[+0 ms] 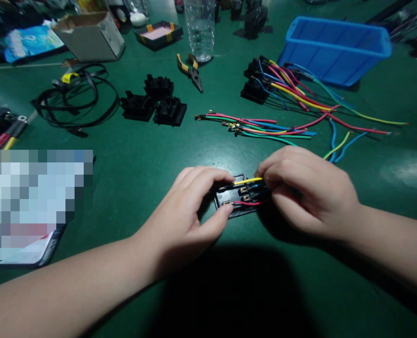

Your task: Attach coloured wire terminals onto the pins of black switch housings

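Observation:
On the green table in front of me lies a black plastic housing (234,193) with metal terminals in it. My left hand (197,202) grips its left end between thumb and fingers. A yellow wire (249,180) runs along the far side of the housing, its right end pinched in my right hand (305,190). Along the near side a red wire (246,203) leads from a terminal towards the right hand, whose fingers hide the housing's right part. Beyond my hands lies a row of loose coloured wires (261,129) with terminals on their left ends.
Black plastic housings (171,111) sit further back, beside yellow-handled pliers (193,75). At back right, wired housings (254,90) lie before a blue bin (338,54). A clear plastic bottle (200,33), a cardboard box (95,37) and a black cable coil (76,101) stand or lie behind.

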Demonstrator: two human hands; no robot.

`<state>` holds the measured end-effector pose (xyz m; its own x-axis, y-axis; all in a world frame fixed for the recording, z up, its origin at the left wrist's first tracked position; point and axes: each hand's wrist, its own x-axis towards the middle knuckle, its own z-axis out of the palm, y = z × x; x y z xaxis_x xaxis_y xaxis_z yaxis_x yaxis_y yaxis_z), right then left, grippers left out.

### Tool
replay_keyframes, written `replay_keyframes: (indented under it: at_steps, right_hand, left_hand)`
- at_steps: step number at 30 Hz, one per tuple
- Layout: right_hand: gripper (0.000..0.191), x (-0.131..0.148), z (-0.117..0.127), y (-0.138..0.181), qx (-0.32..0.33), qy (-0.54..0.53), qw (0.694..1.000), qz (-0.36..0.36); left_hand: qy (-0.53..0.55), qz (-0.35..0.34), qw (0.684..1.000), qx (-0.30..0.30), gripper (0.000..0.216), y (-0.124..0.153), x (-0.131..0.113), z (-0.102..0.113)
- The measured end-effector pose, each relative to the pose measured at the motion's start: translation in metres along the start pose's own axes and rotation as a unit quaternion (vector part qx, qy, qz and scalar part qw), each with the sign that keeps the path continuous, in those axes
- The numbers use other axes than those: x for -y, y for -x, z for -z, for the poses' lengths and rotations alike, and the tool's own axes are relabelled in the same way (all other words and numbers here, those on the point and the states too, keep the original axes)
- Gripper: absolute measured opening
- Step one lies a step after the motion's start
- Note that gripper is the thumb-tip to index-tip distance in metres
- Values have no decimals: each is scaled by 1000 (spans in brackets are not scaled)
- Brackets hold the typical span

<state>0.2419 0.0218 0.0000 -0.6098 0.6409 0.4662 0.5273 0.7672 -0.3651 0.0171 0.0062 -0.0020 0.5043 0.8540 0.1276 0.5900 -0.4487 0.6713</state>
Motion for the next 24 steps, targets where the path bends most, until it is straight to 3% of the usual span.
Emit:
replay_keyframes:
  at_steps: [24]
  right_hand:
    - [7, 2, -3, -1, 45, 0, 998, -34]
  left_hand:
    - [29, 21, 999, 3, 29, -1, -1, 2]
